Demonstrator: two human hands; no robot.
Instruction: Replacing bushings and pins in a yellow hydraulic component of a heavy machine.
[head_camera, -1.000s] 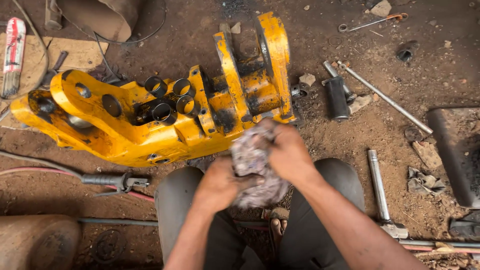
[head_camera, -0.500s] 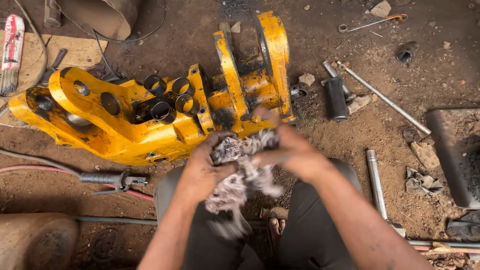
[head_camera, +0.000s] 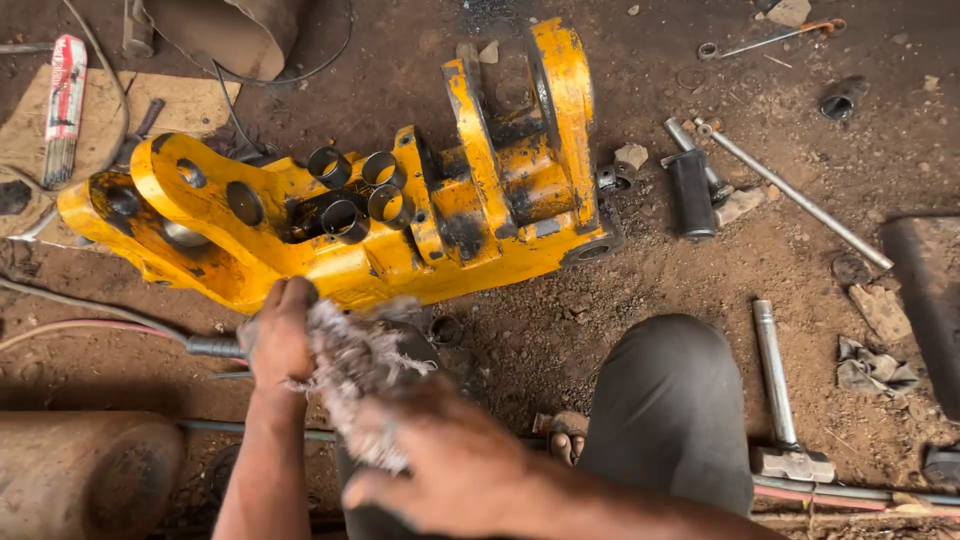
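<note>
A wad of dirty grey-white rag (head_camera: 352, 372) is held between both hands over my left knee. My left hand (head_camera: 280, 335) grips its upper left end, close to the lower edge of a large yellow cast machine part (head_camera: 400, 215) lying on the dirt. My right hand (head_camera: 440, 462) closes on the rag's lower end, nearer the camera. The yellow part has several short steel bushings (head_camera: 360, 190) set in its middle and round holes at its left end.
A black cylinder (head_camera: 690, 192) and a long steel rod (head_camera: 795, 195) lie right of the yellow part. A steel hammer (head_camera: 778, 400) lies beside my right knee (head_camera: 665, 400). Hoses (head_camera: 100, 325) run at left, a rusty cylinder (head_camera: 80, 475) at bottom left.
Both hands and the rag have moved left and down, from in front of the yellow part's right half to over my left knee. The camera has shifted closer.
</note>
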